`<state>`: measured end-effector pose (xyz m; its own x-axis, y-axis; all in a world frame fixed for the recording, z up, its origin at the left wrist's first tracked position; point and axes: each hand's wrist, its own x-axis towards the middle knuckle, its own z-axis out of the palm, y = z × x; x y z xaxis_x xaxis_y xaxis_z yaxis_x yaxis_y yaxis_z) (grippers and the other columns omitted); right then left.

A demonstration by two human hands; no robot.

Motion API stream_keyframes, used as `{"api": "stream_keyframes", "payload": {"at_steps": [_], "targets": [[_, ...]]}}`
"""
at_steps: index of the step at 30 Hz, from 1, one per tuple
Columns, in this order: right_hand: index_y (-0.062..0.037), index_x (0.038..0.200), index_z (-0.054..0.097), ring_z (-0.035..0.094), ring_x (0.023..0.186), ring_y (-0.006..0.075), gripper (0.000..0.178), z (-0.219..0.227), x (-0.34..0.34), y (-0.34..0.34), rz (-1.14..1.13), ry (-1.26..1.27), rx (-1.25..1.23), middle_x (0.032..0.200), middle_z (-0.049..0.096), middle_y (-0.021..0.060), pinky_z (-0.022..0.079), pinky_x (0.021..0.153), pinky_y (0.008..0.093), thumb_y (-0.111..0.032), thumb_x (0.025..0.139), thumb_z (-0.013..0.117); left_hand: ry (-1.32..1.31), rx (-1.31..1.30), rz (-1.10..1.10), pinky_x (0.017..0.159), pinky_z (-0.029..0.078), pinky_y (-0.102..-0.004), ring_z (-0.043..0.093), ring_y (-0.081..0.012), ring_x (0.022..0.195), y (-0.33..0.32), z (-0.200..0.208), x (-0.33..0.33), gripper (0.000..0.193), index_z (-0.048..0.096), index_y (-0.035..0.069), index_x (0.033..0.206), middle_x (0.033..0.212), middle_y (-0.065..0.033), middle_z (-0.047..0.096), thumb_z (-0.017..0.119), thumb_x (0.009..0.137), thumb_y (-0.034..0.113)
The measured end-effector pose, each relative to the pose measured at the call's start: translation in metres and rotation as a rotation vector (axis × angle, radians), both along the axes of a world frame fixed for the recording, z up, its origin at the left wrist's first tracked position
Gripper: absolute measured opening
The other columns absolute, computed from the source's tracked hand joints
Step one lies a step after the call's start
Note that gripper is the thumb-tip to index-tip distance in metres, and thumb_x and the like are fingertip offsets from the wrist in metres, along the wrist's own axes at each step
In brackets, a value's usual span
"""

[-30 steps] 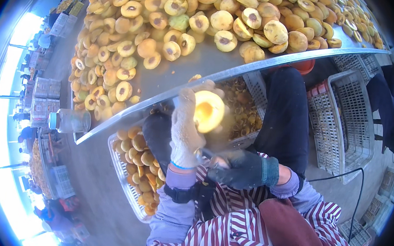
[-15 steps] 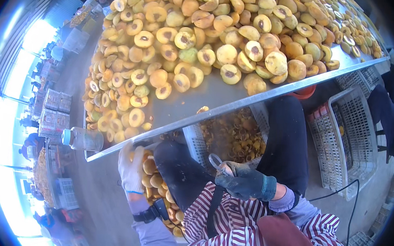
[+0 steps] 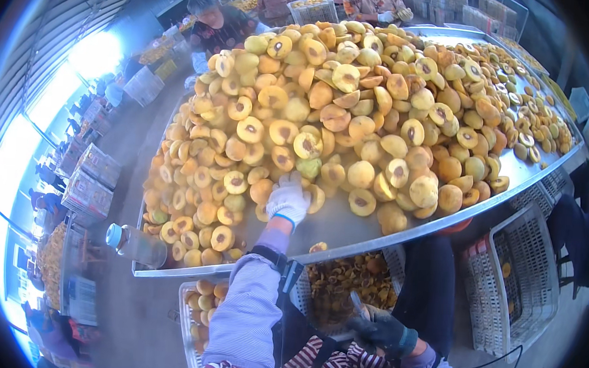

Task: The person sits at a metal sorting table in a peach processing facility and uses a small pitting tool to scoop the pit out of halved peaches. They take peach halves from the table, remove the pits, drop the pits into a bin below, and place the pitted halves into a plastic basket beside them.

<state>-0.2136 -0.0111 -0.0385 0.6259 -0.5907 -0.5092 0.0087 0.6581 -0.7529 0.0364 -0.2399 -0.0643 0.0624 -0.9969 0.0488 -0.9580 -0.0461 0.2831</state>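
My left hand (image 3: 288, 200), in a white glove, reaches onto the heap of yellow peach halves (image 3: 250, 129). Its fingers stretch forward against the fruit beside a greenish half (image 3: 308, 167); the fingertips are partly hidden. Many halves lie cut side up with reddish pit hollows. My right hand (image 3: 385, 332), gloved in dark fabric, is closed around a pitting tool with a metal loop (image 3: 359, 302), held low over my lap. The heap rests on a metal table (image 3: 345, 239) with a raised rim.
Under the table edge a crate (image 3: 394, 261) holds dark pits and scraps (image 3: 349, 282). A white crate (image 3: 188, 326) of peach halves stands by my left leg. Another crate (image 3: 525, 279) is at right, with a black cable. A jar (image 3: 139, 245) sits at the left corner. People work across the table.
My left hand has moved from the crate of peach halves beside my leg up onto the heap. My right hand keeps the tool, its loop turned edge-on. The view has tilted up.
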Motion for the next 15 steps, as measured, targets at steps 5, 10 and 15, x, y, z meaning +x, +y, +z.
{"api": "stream_keyframes", "payload": {"at_steps": [5,10,15], "targets": [[-0.0054,0.105,0.049,0.05,0.045,0.0087,0.019,-0.019,0.007,-0.003,0.074,-0.084,-0.216,0.064,0.053,0.0006,0.04,0.041,0.0228,-0.022,0.097,0.054,0.01,0.239,-0.06,0.095,0.045,-0.0452,0.054,-0.0413,0.113,0.008,0.013,0.008,0.064,0.053,0.005,0.122,0.121,-0.0272,0.052,0.07,0.07,0.04],[-0.0064,0.111,0.047,0.055,0.059,0.0084,0.018,-0.052,0.01,0.006,0.05,-0.302,-0.235,0.076,0.052,-0.0015,0.043,0.046,0.022,-0.012,0.096,0.055,0.229,0.211,-0.108,0.09,0.048,-0.0435,0.061,-0.0415,0.102,0.04,0.006,-0.013,0.056,0.054,0.006,0.119,0.111,-0.0237,0.064,0.067,0.076,0.039],[-0.0084,0.114,0.047,0.053,0.06,0.0071,0.022,-0.014,0.003,0.002,-0.068,-0.434,0.108,0.082,0.052,-0.0027,0.043,0.049,0.0203,-0.01,0.095,0.055,1.021,0.222,0.156,0.061,0.054,-0.0265,0.064,-0.0133,0.068,0.09,0.03,-0.032,0.051,0.048,0.004,0.124,0.096,-0.01,0.064,0.07,0.078,0.012]]}}
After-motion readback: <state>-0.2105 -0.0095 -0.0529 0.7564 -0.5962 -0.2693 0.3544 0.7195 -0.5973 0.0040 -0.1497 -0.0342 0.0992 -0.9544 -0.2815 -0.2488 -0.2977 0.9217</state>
